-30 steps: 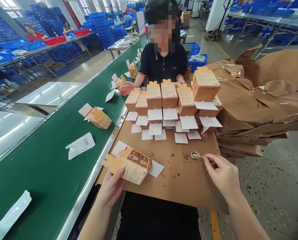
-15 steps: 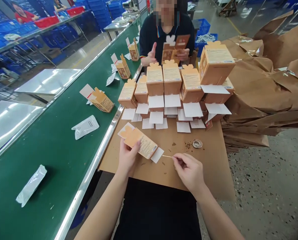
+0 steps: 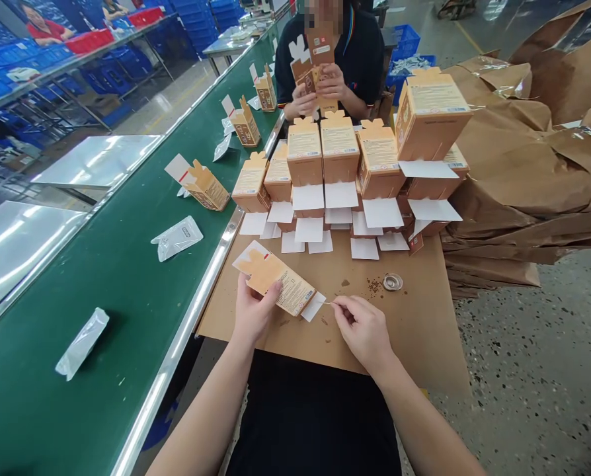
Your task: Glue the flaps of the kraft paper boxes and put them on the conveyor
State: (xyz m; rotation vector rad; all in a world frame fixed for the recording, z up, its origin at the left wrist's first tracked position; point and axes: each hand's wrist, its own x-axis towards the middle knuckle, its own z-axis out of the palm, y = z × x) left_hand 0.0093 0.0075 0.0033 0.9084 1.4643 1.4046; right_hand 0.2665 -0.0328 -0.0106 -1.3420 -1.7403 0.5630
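My left hand (image 3: 256, 304) grips an orange-brown carton (image 3: 291, 291) by its near left end, thumb on the printed face. White flaps stick out at both ends of the carton, which lies tilted over the table. My right hand (image 3: 362, 327) pinches a thin pale stick (image 3: 328, 303), its far tip at the carton's right-hand flap. To the right of the stick, a small round clear dish (image 3: 393, 282) rests on the brown table cover (image 3: 419, 337), with dark specks beside it.
Stacked cartons (image 3: 305, 152) with white flaps stand behind my hands. At left runs a green conveyor (image 3: 141, 311) with silvery pouches (image 3: 177, 238) and open cartons (image 3: 209, 188). Across the table a person (image 3: 355, 59) handles a carton. Brown paper (image 3: 533, 178) is piled at right.
My right hand has moved left, bringing the stick to the carton's flap. Pouches and cartons on the conveyor have shifted away from me. The person opposite now has both hands on a raised carton.
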